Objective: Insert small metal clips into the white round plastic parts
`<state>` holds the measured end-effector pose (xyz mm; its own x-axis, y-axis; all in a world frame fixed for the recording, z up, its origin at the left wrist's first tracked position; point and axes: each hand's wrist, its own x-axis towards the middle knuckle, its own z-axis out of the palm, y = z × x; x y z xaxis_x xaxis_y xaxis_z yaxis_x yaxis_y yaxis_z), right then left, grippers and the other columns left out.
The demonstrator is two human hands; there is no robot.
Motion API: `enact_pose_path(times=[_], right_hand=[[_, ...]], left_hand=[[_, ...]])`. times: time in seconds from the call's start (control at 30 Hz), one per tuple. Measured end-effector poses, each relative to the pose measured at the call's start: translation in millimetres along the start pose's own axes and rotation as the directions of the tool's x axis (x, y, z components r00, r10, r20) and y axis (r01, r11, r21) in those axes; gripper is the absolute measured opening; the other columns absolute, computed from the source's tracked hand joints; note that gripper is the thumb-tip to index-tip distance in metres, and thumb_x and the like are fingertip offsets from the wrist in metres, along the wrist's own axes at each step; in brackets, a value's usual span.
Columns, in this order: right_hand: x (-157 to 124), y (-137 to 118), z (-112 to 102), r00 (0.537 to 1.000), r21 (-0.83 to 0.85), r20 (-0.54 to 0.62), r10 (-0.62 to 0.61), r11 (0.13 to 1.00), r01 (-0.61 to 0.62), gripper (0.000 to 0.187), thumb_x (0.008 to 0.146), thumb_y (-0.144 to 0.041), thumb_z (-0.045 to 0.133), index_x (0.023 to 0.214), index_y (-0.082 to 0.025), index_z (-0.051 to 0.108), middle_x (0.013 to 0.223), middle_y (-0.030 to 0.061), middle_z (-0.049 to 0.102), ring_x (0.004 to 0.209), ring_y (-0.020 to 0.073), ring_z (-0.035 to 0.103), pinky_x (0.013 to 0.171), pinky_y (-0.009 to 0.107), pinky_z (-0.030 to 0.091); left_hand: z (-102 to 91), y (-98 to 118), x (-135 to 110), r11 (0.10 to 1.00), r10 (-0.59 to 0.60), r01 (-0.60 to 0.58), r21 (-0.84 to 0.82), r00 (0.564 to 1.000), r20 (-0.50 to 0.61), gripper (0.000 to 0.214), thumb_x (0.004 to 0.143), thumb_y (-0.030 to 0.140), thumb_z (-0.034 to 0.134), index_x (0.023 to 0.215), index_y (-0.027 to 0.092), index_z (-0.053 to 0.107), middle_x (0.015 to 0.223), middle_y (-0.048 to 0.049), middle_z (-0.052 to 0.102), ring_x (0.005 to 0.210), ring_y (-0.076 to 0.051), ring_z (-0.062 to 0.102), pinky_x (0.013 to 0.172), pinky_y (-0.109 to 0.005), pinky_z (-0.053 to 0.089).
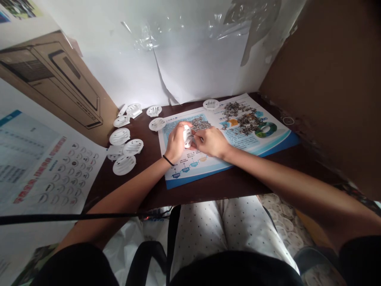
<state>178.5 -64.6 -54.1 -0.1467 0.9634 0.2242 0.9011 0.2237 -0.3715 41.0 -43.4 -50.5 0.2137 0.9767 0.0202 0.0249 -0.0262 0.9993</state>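
**Slotted disc [187, 136] sits nearer the left hand [175, 142]**

Its long axis runs roughly 12 to 6, above the leaflet [193, 169]. The left hand wraps it, fingers closed; the half-curled right hand [212, 142] touches it from 3 o'clock, its grip unclear. More discs [119, 136] lie at 9 o'clock on the worktop [151, 153], metal scraps [239, 121] at 1 o'clock.

The slotted plastic discs [124, 165] are white, and the desk [202, 186] is dark brown. The printed sheet [276, 145] shows pale blue panels inside a deeper blue border, while the trousers [199, 234] are white with small dark dots.
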Motion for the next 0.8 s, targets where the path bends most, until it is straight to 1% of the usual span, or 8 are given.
enact_pose_path(times=[0.07,0.17,0.27,0.4,0.57,0.67,0.8], right_hand=[[0.9,-0.6,-0.1,1.0,0.011,0.014,0.007,1.0,-0.007,0.028,0.087,-0.023,0.048,0.074,-0.019,0.072,0.069,0.0097,0.068,0.063,0.0216,0.061,0.061,0.036,0.04],[1.0,-0.3,-0.8,1.0,0.011,0.027,0.001,1.0,-0.001,0.03,0.089,-0.024,0.047,0.076,-0.018,0.073,0.071,0.01,0.069,0.066,0.0219,0.062,0.063,0.036,0.041],[0.0,2.0,-3.9,0.998,0.023,0.055,-0.019,1.0,0.018,0.03,0.091,-0.023,0.045,0.08,-0.017,0.073,0.071,0.0087,0.068,0.066,0.0203,0.062,0.065,0.034,0.041],[-2.3,5.8,-10.1,0.993,0.113,0.1,-0.065,0.992,0.053,0.031,0.092,-0.02,0.042,0.077,-0.017,0.069,0.059,0.0033,0.059,0.056,0.0154,0.055,0.064,0.031,0.04],[-4.4,5.8,-11.2,0.992,0.121,0.093,-0.084,0.99,0.072,0.025,0.089,-0.017,0.046,0.074,-0.017,0.066,0.052,-0.0003,0.051,0.053,0.0141,0.049,0.065,0.031,0.04],[-4.4,4.8,-9.4,0.993,0.095,0.096,-0.074,0.993,0.064,0.026,0.089,-0.017,0.045,0.076,-0.017,0.067,0.056,0.0011,0.053,0.055,0.0149,0.05,0.065,0.032,0.039],[-4.1,4.7,-7.6,0.993,0.05,0.1,-0.065,0.997,0.06,0.028,0.091,-0.019,0.043,0.081,-0.018,0.069,0.066,0.0053,0.062,0.061,0.0172,0.054,0.066,0.034,0.038]], left_hand=[[0.2,-1.8,0.4,1.0,-0.007,0.007,-0.007,1.0,-0.003,0.029,0.094,0.038,0.035,0.096,0.021,0.057,0.079,-0.0022,0.065,0.053,-0.01,0.058,0.043,-0.019,0.047],[-0.2,-5.7,2.7,1.0,0.021,-0.021,-0.009,1.0,-0.002,0.03,0.093,0.04,0.035,0.096,0.02,0.057,0.078,-0.0025,0.066,0.054,-0.011,0.06,0.042,-0.018,0.047],[-0.6,-7.5,5.3,1.0,0.006,-0.006,-0.03,1.0,0.02,0.032,0.093,0.042,0.035,0.097,0.019,0.056,0.078,-0.002,0.066,0.052,-0.012,0.061,0.041,-0.02,0.05],[-1.1,-5.6,5.8,0.995,-0.056,0.061,-0.084,0.997,0.062,0.031,0.094,0.044,0.033,0.1,0.02,0.053,0.081,-0.0012,0.065,0.046,-0.011,0.06,0.042,-0.024,0.053],[-2.9,-5.8,5.4,0.996,-0.039,0.046,-0.078,0.995,0.093,0.036,0.095,0.051,0.034,0.103,0.02,0.052,0.087,-0.0021,0.067,0.047,-0.01,0.06,0.043,-0.022,0.052],[-4.1,-8.1,5.8,0.998,-0.022,0.028,-0.053,0.995,0.101,0.038,0.095,0.053,0.035,0.104,0.02,0.053,0.089,-0.0028,0.069,0.046,-0.008,0.059,0.043,-0.02,0.052],[-4.8,-11.7,5.5,0.999,0.017,-0.014,-0.029,0.995,0.094,0.04,0.095,0.054,0.036,0.103,0.02,0.055,0.089,-0.0029,0.07,0.045,-0.008,0.059,0.042,-0.02,0.052]])
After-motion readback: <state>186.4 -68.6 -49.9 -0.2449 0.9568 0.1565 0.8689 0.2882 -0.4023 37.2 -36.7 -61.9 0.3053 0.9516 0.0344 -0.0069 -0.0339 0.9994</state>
